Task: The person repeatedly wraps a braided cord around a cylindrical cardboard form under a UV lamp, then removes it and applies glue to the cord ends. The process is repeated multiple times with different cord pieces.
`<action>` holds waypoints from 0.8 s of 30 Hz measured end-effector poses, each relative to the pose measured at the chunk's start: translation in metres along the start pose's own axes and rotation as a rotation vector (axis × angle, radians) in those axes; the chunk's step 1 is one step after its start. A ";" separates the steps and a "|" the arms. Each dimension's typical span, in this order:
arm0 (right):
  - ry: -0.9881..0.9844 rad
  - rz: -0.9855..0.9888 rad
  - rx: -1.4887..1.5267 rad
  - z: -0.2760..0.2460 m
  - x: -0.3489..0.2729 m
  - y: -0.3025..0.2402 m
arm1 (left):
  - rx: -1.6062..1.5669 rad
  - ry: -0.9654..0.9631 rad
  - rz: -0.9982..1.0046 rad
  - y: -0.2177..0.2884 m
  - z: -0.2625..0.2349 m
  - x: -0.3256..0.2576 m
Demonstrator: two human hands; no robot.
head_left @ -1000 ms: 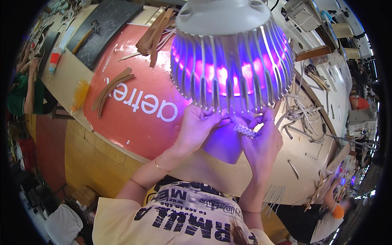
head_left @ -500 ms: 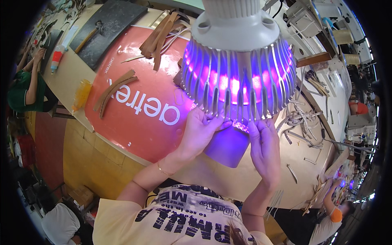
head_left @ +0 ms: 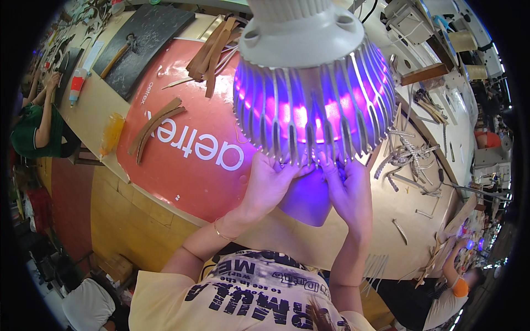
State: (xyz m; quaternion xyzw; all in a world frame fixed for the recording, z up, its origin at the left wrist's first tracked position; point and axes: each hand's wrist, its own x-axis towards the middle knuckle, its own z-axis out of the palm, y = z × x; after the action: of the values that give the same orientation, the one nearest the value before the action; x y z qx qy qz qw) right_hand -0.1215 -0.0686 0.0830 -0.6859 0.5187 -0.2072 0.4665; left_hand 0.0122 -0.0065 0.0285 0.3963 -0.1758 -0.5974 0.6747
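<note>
My left hand (head_left: 269,181) and my right hand (head_left: 351,190) are close together under the finned lamp (head_left: 314,105), which glows purple and blue. Both hands are pinched closed, thumbs against the fingers, on a narrow braided strip that the lamp's lower rim and my fingers now almost wholly hide. Just below the fingertips, between my hands, a smooth piece with a curved lower edge (head_left: 305,205) catches the purple light. Its material cannot be made out.
Left of my hands lies a red sheet (head_left: 210,190) with a curved brown strip (head_left: 152,129). Beyond it are brown leather strips (head_left: 212,52) and a hammer (head_left: 118,55) on a black slab. Braided cords (head_left: 411,154) lie to the right. Other people work at both sides.
My right hand has moved left, nearer to my left hand, covering the braided strip that showed between them. The view has shifted slightly, with the lamp now further left in it.
</note>
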 end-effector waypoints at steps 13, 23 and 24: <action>0.020 -0.045 -0.019 0.002 0.004 0.000 | 0.056 0.025 -0.015 -0.006 -0.007 0.001; 0.028 -0.050 -0.031 0.004 0.006 0.000 | 0.062 -0.007 0.020 -0.001 -0.004 0.000; 0.030 -0.050 -0.039 0.004 0.006 0.000 | 0.057 -0.009 0.021 -0.001 -0.004 -0.001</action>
State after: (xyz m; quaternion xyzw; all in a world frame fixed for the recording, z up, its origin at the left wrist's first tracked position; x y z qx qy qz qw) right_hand -0.1166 -0.0723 0.0799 -0.7045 0.5122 -0.2187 0.4399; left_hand 0.0142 -0.0045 0.0257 0.4109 -0.2001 -0.5869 0.6683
